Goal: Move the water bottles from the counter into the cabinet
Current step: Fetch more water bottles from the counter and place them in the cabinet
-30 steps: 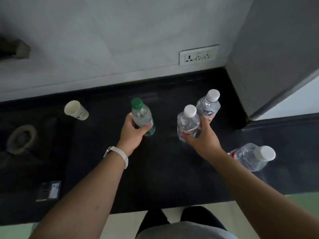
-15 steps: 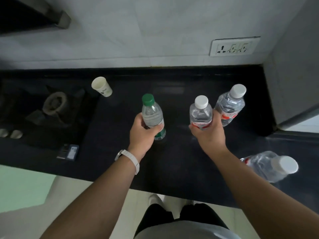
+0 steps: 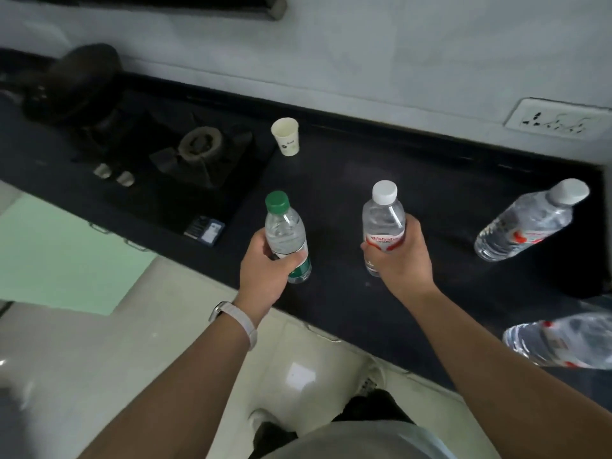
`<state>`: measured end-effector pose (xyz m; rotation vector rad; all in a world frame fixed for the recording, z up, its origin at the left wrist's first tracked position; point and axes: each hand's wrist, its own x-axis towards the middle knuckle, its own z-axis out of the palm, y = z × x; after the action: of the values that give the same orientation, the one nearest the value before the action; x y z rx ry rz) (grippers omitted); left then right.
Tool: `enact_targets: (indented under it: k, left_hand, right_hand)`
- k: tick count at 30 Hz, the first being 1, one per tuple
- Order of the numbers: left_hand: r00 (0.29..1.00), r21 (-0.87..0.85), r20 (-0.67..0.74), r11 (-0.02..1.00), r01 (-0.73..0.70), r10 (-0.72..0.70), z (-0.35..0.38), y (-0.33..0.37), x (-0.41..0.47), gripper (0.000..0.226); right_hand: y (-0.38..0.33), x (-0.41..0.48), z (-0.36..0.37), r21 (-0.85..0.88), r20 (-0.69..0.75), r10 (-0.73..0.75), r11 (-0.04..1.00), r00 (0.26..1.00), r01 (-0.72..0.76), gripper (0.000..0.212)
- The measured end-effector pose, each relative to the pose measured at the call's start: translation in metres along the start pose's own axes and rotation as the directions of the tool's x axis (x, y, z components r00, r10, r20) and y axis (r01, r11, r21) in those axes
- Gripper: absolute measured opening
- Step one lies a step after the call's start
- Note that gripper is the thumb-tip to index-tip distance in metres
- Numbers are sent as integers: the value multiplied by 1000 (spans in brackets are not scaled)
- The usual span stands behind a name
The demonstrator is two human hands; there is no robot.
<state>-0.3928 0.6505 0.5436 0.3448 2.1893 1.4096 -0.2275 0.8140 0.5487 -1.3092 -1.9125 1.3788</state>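
With left hand point(image 3: 265, 270) and right hand point(image 3: 402, 260) fingers each wrapped round a clear plastic bottle, green-capped point(image 3: 285, 235) and white-capped point(image 3: 383, 223), carry both upright to the cabinet.

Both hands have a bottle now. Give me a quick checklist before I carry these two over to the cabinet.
1. Left hand wrapped around the green-capped bottle: ok.
2. Right hand wrapped around the white-capped bottle: ok.
3. Both caps on: ok; how tight, cannot tell.
4. Both bottles upright in the grip: ok.
5. Cabinet in sight, door open: cannot tell, it is out of view.
6. Counter cleared of bottles: not ok; one standing bottle near the wall socket and another bottle at the right edge remain.
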Motion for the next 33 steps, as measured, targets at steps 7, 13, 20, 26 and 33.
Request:
enact_targets:
  k: [7,13,20,26,33]
  left_hand:
    - [991,-104,-128,994,30,-44,-121,-36,-25,53]
    - [970,-170,-230,985,39,-78,-237,-85,-47,53]
    - [916,-241,-377,970,45,-136,-362,-143,-86,55]
    - [834,-249,-520,967,56,-183,-439,-178,-127,50]
    - [698,-297,-666,952,75,-263,-503,-207,-164,49]
  right_hand:
    - [-60,-69,88,-6,133,-36,999,990,37,60]
    - [-103,-138,174,6,227,-67,998,972,67,56]
    - [-142,-207,285,-8,377,-186,979,908,204,55]
    - [-174,-252,364,-6,529,-277,944,803,329,57]
    - [-208,-288,440,53,704,-334,905,627,423,56]
